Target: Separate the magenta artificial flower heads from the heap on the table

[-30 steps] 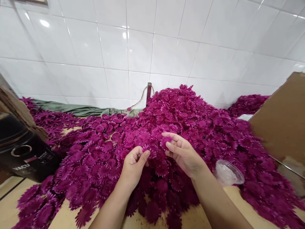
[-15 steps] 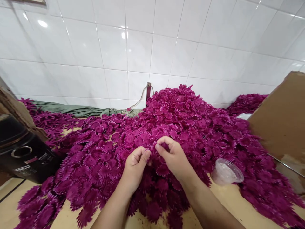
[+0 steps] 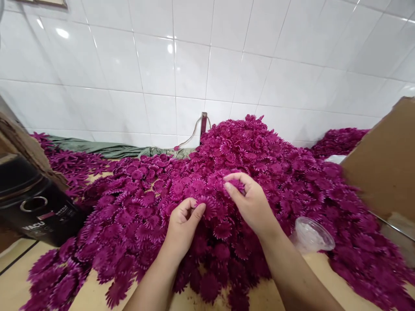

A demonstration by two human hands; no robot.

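Before me spreads a large heap of magenta artificial flower pieces (image 3: 142,220), flat rounds with frilled, paler edges. My left hand (image 3: 184,222) is closed, thumb against curled fingers, on the edge of one flower piece (image 3: 207,208). Higher and to the right, my right hand (image 3: 248,201) pinches another flower piece (image 3: 237,185) between thumb and fingers. Both hands hover over the middle of the heap, a short gap between them. The undersides of the held pieces are hidden.
A clear plastic cup (image 3: 313,235) stands right of my right forearm. At left is a black box (image 3: 39,216) beside torn cardboard; a brown cardboard panel (image 3: 382,160) leans at right. Green cloth (image 3: 106,147) lies along the white tiled wall (image 3: 155,65).
My hands have moved apart: the right has gone up and right with a flower piece, while the left stays nearly in place. The view has shifted slightly.
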